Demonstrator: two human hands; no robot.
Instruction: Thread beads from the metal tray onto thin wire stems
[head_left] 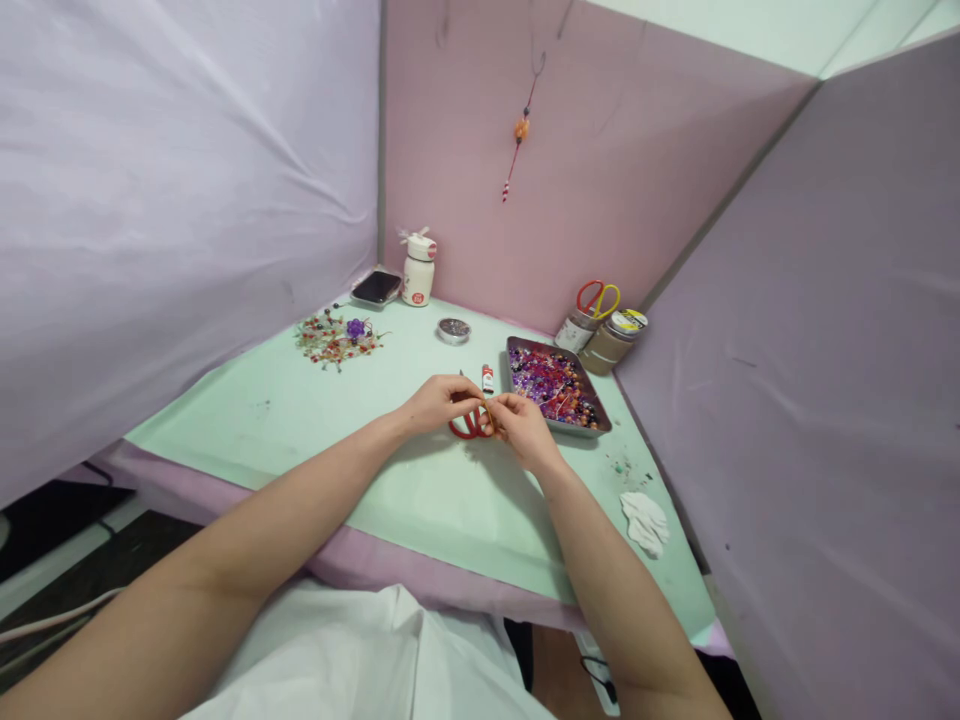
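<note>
My left hand (pixel 444 400) and my right hand (pixel 519 425) meet above the middle of the table, fingertips almost touching. Both are closed in a pinch on a thin brownish-yellow cord (pixel 487 410), whose ends I cannot make out. Directly beneath them lie red-handled scissors (pixel 466 428), partly hidden by the fingers. A small red and white lighter (pixel 487 379) is just beyond the fingertips. To the right of my right hand stands a dark tray (pixel 576 431) filled with purple, red and orange beads (pixel 551 385).
Beaded strands (pixel 337 340) lie at the left. Behind are a phone-like black object (pixel 377 288), a white bottle (pixel 418 272) and a round tin (pixel 454 331). Two jars (pixel 609 345), one holding scissors, stand back right. A white cloth (pixel 645 524) lies right; a beaded string (pixel 521 130) hangs behind.
</note>
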